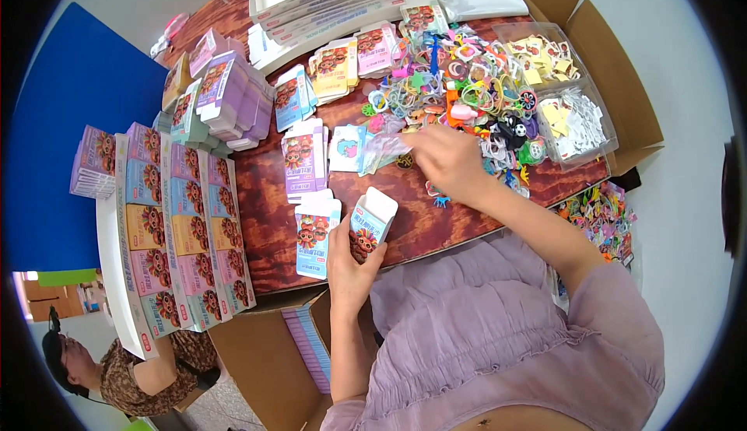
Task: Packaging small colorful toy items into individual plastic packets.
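Note:
My left hand [352, 266] is wrapped round a small light-blue carton [370, 225] with a cartoon print. The carton tilts, its white top flap raised. My right hand [450, 162] pinches the edge of a small clear plastic bag [387, 151] at the near side of a heap of colourful small toys [467, 81]. What the bag contains, if anything, is too indistinct to make out. Beside the bag lies a card with a blue figure [346, 148]. Flat blue cartons [313, 233] lie left of my left hand, and flat purple cartons [305, 159] lie beyond them.
Filled display trays [171, 236] of small boxes stand at the left, near stacked purple cartons [233, 96]. Stacked white trays [334, 3] are at the back. Clear tubs [576, 124] of paper pieces sit right. A cardboard box [264, 361] stands below the table; another person [148, 369] is lower left.

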### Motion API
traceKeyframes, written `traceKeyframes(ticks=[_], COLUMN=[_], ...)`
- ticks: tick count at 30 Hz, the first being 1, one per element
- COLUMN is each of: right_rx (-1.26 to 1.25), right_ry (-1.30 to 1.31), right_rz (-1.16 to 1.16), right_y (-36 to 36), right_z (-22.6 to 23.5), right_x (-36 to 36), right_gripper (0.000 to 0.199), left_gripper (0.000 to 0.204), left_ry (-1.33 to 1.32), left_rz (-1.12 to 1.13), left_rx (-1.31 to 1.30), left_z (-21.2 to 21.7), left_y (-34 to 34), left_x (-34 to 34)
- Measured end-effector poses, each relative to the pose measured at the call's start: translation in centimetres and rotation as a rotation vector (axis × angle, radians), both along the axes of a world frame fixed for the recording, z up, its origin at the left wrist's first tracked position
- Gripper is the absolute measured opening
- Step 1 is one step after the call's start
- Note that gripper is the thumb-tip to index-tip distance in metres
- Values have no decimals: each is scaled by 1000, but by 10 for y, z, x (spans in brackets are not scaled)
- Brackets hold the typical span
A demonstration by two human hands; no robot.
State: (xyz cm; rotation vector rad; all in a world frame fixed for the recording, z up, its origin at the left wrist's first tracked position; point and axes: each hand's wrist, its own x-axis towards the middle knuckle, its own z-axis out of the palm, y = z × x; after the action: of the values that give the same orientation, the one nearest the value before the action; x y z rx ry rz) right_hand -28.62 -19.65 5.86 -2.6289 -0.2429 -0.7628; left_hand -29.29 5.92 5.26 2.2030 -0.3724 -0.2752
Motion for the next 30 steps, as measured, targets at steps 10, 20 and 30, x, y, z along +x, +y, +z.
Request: traceKeyframes(ticks=[10, 20, 30], right_rx=[1289, 865, 493], right_ry=[636, 428, 108], right_rz=[151, -5, -98], right_y=[-20, 12, 52], right_z=[18, 1, -29], right_x=[-55, -69, -54], right_gripper=[32, 30, 18], left_gripper=[67, 71, 76], left_ry=[16, -62, -237], left_rz=[-184, -270, -285], left_rx=[30, 104, 119], left_z=[15, 23, 2], left_y=[-19, -26, -30], left_x=[7, 2, -7])
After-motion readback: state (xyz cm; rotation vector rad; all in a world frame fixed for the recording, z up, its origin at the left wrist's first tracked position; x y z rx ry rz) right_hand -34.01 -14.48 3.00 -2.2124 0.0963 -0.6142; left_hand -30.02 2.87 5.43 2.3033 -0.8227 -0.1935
